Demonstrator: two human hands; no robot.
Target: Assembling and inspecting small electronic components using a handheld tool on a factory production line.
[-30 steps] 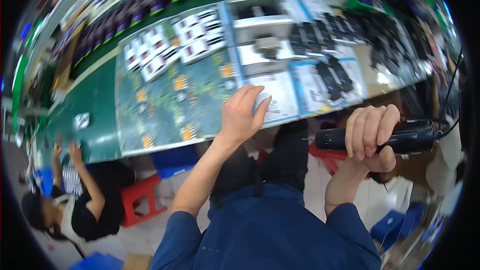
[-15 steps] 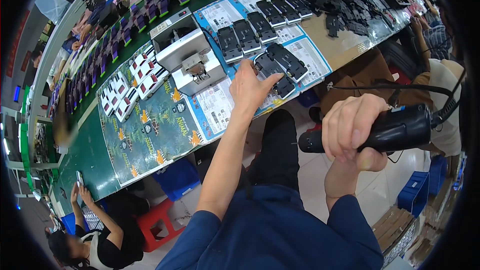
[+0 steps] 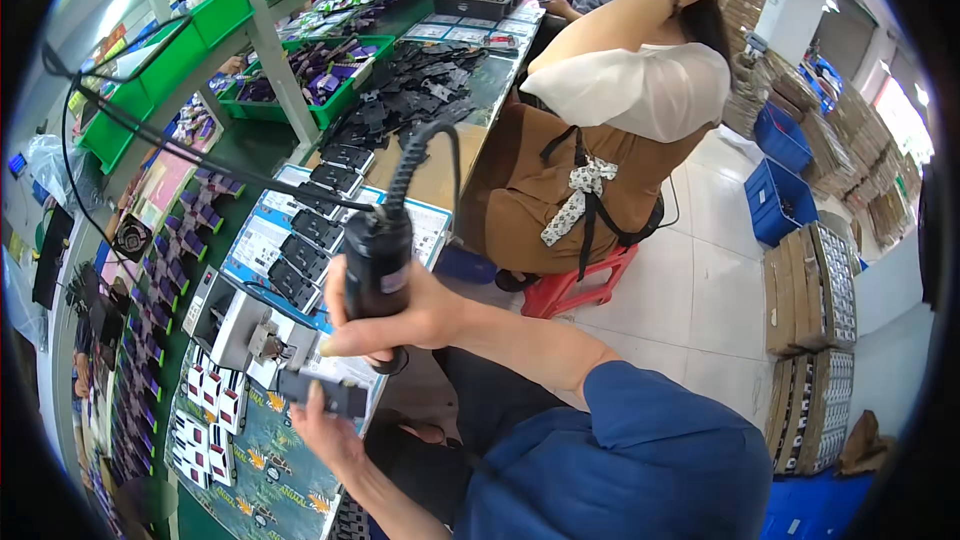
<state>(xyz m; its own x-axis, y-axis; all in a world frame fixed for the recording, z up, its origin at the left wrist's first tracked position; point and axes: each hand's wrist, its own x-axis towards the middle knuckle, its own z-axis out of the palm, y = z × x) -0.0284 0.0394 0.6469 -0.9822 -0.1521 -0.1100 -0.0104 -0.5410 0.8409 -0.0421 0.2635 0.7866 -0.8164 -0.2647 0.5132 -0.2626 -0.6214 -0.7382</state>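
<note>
Electric screwdriver held over a small black part at the bench edge.

The right hand [image 3: 400, 315] is closed firmly around the black electric screwdriver [image 3: 378, 258], which stands nearly upright, its coiled cable going up to the green shelf. The left hand [image 3: 325, 430] grips a small flat black part [image 3: 322, 392] between thumb and fingers, just under the tool tip and beside the grey metal fixture [image 3: 245, 330]. The 2 hands are close but not touching. The tip itself is hidden behind the right hand, so I cannot tell if it touches the part. I think the risk is slipping: the part is held in the air by the fingers only, so a push from the tool may tilt it or drive the tip toward the left fingers. The cable could also pull the tool sideways. More black parts [image 3: 300, 240] lie in a row on the blue sheet [image 3: 255, 240].
</note>
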